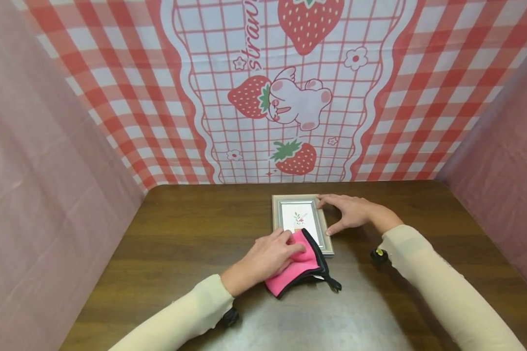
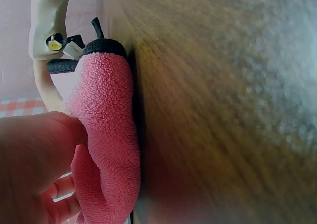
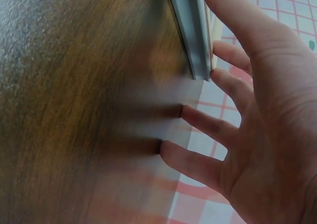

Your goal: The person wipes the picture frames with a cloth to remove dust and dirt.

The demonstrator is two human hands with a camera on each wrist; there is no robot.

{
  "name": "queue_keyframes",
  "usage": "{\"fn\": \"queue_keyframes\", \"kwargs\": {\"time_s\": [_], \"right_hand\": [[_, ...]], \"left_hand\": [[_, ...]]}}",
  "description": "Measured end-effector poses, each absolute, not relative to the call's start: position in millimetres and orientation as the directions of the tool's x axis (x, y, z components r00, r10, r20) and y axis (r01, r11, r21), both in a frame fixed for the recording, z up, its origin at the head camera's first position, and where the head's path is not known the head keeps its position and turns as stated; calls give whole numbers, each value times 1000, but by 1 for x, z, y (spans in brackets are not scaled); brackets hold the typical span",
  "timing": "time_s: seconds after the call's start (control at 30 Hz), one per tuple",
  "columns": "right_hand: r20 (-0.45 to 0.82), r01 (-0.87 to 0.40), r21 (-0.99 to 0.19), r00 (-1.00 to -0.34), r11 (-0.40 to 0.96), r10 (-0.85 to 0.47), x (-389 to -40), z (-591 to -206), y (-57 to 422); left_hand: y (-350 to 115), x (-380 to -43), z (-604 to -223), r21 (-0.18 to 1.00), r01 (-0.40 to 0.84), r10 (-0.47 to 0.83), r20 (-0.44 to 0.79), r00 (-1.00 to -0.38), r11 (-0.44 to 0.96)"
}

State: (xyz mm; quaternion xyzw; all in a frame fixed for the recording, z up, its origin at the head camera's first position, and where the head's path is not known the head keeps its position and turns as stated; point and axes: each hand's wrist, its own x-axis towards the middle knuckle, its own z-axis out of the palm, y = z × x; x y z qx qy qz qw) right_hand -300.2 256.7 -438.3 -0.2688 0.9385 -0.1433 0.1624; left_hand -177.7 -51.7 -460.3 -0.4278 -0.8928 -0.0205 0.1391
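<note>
A picture frame [image 1: 277,210] with a silvery inner border and a plant print lies flat on the table. My left hand [image 1: 268,253] grips a fluffy pink cleaning cloth [image 1: 305,261] with black edging, bunched under its fingers over the frame's lower part. In the left wrist view, the pink cloth [image 2: 109,120] shows a folded, thick pile beside the tabletop. My right hand [image 1: 351,212] holds the frame's right side, thumb on the side and fingertips by the far corner. The right wrist view shows two fingers at the frame's edge [image 3: 193,33] and the others touching the table.
The brown wooden table [image 1: 171,253] extends around both hands. A strawberry-print checked cloth [image 1: 167,107] hangs along its back edge, with pink fabric [image 1: 48,195] at the left and right sides. A black loop [image 1: 335,284] trails from the cloth's near corner.
</note>
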Motion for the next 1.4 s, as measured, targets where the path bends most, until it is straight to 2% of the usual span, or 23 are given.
{"fn": "queue_keyframes", "kwargs": {"time_s": [0.53, 0.57, 1.0, 1.4], "right_hand": [[-220, -481, -364, -788, 798, -575, -299, -432, 259], [-222, -482, -365, -786, 796, -577, -299, -432, 259], [-186, -519, -377, -769, 768, -611, -302, -438, 258], [-196, -512, -387, -767, 767, -611, -301, -435, 258]], "left_hand": [[-19, -180, -461, -116, 774, 763, 309, -567, 622], [-16, -185, -470, -117, 777, 764, 321, -560, 618], [7, -179, -463, -121, 750, 752, 241, -614, 651], [4, -179, -459, -142, 766, 773, 236, -589, 627]]}}
